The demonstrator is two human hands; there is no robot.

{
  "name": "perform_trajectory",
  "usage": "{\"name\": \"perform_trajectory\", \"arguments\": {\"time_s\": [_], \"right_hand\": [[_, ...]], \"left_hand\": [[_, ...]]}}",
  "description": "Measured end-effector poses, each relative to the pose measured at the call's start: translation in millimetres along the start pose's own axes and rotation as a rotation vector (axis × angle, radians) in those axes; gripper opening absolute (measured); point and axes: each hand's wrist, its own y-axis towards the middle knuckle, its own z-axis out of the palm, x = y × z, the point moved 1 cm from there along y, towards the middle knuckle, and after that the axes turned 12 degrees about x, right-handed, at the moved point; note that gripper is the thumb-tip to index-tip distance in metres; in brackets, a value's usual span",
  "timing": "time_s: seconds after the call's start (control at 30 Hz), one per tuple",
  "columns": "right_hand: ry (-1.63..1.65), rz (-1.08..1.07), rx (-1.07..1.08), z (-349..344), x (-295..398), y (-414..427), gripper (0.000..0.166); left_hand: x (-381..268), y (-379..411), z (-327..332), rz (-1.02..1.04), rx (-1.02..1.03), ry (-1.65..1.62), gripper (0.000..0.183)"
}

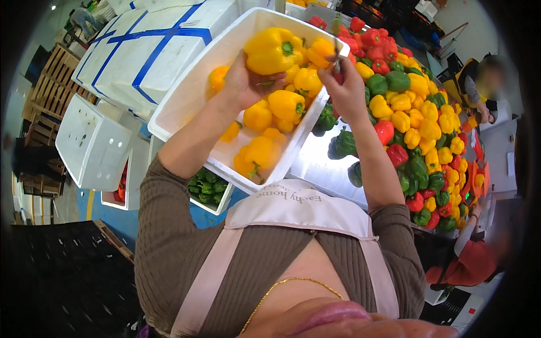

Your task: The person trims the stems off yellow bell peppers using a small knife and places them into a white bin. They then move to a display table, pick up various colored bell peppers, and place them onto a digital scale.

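Note:
My left hand (249,86) holds a large yellow bell pepper (268,50) over a white foam box (181,110), its green stem end facing right. A small green scrap lies against the fingers. In my right hand (347,91) is a small cutting tool (337,63) with a red handle and a dark, blurred blade pointing up; whether it is a knife or snips I cannot tell. That hand is by the box's right wall, apart from the held pepper. Several more yellow bell peppers (286,105) lie in the box, some with stems showing.
To the right, a large heap of red, green and yellow bell peppers (416,114) covers the metal table (306,162). Taped foam boxes (169,46) are stacked at left. Below stands a box of green peppers (209,186). Two people (469,257) work across the heap.

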Motion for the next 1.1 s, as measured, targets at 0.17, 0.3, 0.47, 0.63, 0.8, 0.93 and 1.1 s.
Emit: {"name": "perform_trajectory", "arguments": {"time_s": [0.17, 0.3, 0.47, 0.63, 0.8, 0.93, 1.1], "right_hand": [[-0.085, -0.072, 0.158, -3.5, -6.6, 0.7, 0.05], [-0.205, 0.03, 0.182, 11.4, 18.5, -0.6, 0.055], [1.055, 0.118, 0.382, 7.2, 11.8, -15.0, 0.051], [1.345, 0.15, 0.414, 2.4, -16.2, -42.9, 0.049], [1.596, 0.083, 0.358, -20.7, -64.5, -95.5, 0.046], [1.56, 0.047, 0.105, -66.5, -103.3, -153.4, 0.05], [1.41, -0.001, -0.538, -162.9, -149.9, -208.1, 0.058]], "left_hand": [[5.8, 7.9, -8.6, 0.023, 0.171, 0.009, 0.06], [-3.9, 0.3, -7.8, 0.197, 0.245, 0.142, 0.06], [9.8, -5.1, 13.6, 0.234, 0.156, 0.406, 0.068], [19.2, -12.8, 1.5, 0.025, 0.338, 0.788, 0.075], [39.6, -18.9, 27.0, 0.044, 0.579, 1.022, 0.071], [30.8, -4.0, 5.6, 0.138, 0.314, 1.12, 0.049], [12.1, 17.8, -37.7, 0.148, 0.188, 1.356, 0.013]]}}
